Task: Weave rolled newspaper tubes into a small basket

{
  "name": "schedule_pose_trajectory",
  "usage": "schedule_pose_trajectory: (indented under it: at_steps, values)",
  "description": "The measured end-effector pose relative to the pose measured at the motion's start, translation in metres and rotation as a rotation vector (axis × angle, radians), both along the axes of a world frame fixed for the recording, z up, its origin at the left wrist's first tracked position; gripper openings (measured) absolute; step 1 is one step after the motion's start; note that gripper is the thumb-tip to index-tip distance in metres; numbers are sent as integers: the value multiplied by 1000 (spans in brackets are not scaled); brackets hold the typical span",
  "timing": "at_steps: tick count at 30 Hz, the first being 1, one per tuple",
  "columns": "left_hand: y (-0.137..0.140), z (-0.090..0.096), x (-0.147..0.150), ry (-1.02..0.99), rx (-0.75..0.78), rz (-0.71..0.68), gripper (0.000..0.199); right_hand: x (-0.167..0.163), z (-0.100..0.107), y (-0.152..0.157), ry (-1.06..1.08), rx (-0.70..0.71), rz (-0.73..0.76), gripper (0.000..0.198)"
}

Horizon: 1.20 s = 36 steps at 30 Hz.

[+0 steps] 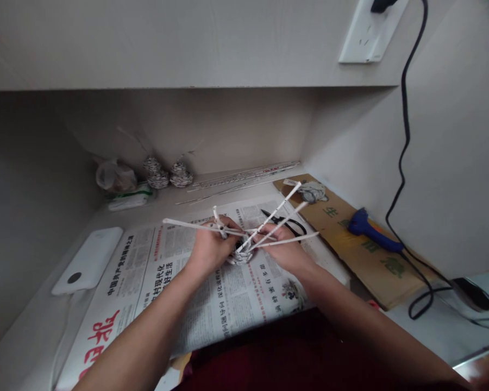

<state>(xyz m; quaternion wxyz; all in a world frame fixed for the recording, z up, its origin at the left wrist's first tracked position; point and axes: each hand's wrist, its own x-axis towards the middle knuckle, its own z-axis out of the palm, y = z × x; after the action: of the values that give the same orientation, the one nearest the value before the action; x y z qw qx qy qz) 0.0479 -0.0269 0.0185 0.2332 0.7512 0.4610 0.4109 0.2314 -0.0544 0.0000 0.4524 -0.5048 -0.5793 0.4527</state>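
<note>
Between my hands, just above the newspaper [195, 293], is a small round woven paper basket [241, 256] with several rolled-paper sticks [275, 212] jutting out of it. My left hand [215, 241] is closed on its left side, where one stick points left and a short one stands up. My right hand [281, 247] is closed at the right side, fingers among the sticks that fan out to the upper right. The fingertips of both hands are partly hidden behind the weaving. Black scissors [295, 224] lie just behind my right hand.
Two gourd-shaped woven pieces [157, 174] and a plastic bag [114, 175] stand at the back left. Long paper sticks [244, 179] lie along the back wall. A blue glue gun [370, 231] rests on cardboard [350, 255] at right, its black cord [405, 136] hanging. A white device [89, 258] lies left.
</note>
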Motion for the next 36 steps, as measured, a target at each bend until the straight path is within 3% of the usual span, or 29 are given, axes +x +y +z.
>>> schedule_pose_trajectory:
  at_steps: [8, 17, 24, 32, 36]
  values:
    - [0, -3, 0, -14, -40, -25, 9, -1, 9, -11, -141, -2, 11, 17]
    - [-8, 4, 2, 4, -59, -61, 10, -5, 22, -20, -499, 305, -40, 12]
    - [-9, 3, 1, -59, -64, -106, 10, -7, 11, -12, -376, 310, -133, 18]
    - [-6, -2, 1, -69, -126, -91, 7, -7, 14, -17, -474, 559, -217, 14]
    - [-1, -2, 0, -184, -145, -131, 2, -8, 14, -14, -364, 435, -157, 13]
